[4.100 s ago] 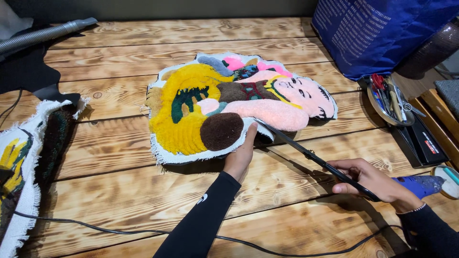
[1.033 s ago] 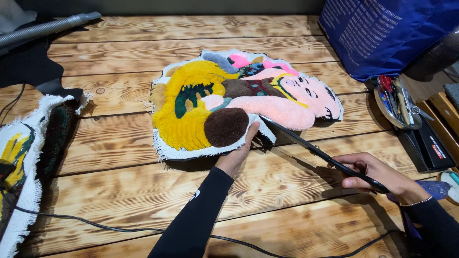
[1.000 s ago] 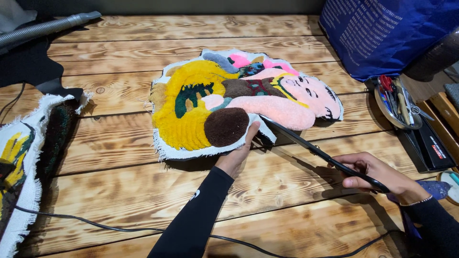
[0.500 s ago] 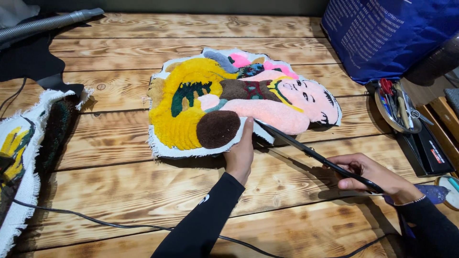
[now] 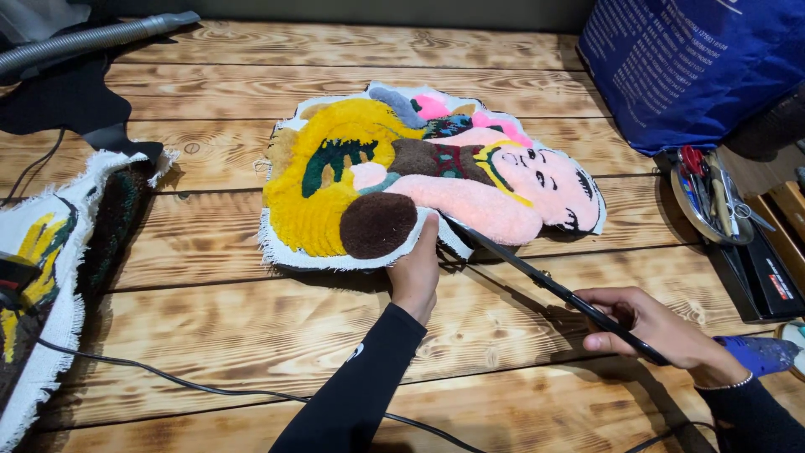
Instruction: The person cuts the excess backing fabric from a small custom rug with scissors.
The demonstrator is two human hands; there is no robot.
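Work in hand: trimming the white backing cloth around a tufted rug piece, as I judge it; the cut is at the lower edge, near the brown round patch.
Rug piece: it lies flat on the wooden bench, a little above the middle of the view, with yellow, pink, brown and green pile and a ragged white border.
Left hand: it presses on the lower border of the rug piece, fingers closed on the white edge, and seems to hold it tight.
Right hand: it is closed around the handles of long black scissors, at the right, well apart from the rug.
Scissors: the blades point up-left and their tips reach the white border just beside the left hand; I cannot tell how far the blades stand apart.
Next move, my judgement: the blades must follow the pile line closely without biting into the coloured wool, and the left fingers must stay clear of the tips.
Around: a second rug piece at the left edge, a black cable across the front, a blue bag at top right.
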